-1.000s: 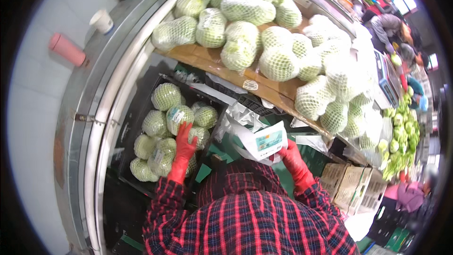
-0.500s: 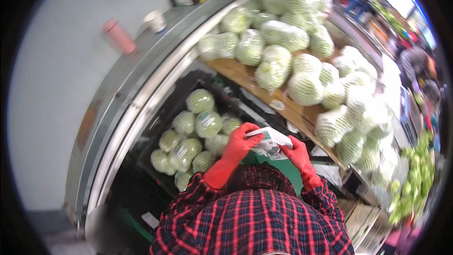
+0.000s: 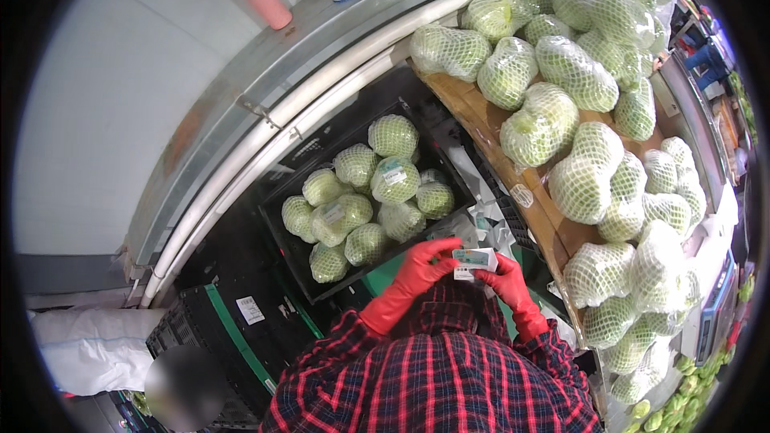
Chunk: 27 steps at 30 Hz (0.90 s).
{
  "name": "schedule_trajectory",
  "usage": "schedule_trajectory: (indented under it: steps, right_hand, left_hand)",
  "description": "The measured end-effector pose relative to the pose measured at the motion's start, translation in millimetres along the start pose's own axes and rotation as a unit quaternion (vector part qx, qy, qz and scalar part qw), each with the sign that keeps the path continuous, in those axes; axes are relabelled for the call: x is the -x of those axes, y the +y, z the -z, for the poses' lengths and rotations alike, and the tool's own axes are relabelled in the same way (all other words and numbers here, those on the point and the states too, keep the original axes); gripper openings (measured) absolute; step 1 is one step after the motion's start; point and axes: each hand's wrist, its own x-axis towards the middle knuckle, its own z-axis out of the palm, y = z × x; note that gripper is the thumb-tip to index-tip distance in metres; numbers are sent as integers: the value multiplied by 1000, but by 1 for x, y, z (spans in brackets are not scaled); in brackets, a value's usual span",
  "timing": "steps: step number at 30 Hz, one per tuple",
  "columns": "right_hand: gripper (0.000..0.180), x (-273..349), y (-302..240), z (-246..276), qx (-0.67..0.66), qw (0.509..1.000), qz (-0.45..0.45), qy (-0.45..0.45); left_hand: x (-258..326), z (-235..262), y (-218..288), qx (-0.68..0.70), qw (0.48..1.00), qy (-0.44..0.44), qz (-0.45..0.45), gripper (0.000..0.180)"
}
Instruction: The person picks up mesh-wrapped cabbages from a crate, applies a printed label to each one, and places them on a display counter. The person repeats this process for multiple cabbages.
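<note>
Both hands have stayed together at the small white label card [image 3: 475,260] since half a second ago, and the view has swung so the crate sits more central. Left hand [image 3: 417,273], in a red glove, grips the card's left end; right hand [image 3: 507,279], also gloved, pinches its right end. Just beyond lies a black crate [image 3: 298,261] of netted cabbages [image 3: 395,180], beside a wooden shelf [image 3: 481,116] piled with more.

Ahead-left: black crate [image 3: 298,261] packed with wrapped cabbages [image 3: 362,200] — little bare room inside.
Right: wooden shelf [image 3: 481,124] heaped with netted cabbages [image 3: 597,176], blocking that side.
Between: narrow gap where both hands meet, left hand [image 3: 421,269], right hand [image 3: 505,277].
Behind crate: metal rail [image 3: 265,124] — closed.
</note>
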Motion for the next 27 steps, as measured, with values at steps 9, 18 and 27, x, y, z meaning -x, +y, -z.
schedule_trajectory:
  steps: [9,18,27]
  right_hand:
    - [27,-145,8,-41,300,925,190,-134]
    - [46,-250,83,-94,596,726,233,-250]
    - [39,-259,106,-79,478,817,211,-242]
  left_hand:
    - [-69,169,-138,-361,926,111,20,49]
    - [-128,188,-210,-516,855,-35,-31,82]
    - [-124,170,-237,-545,836,13,-56,71]
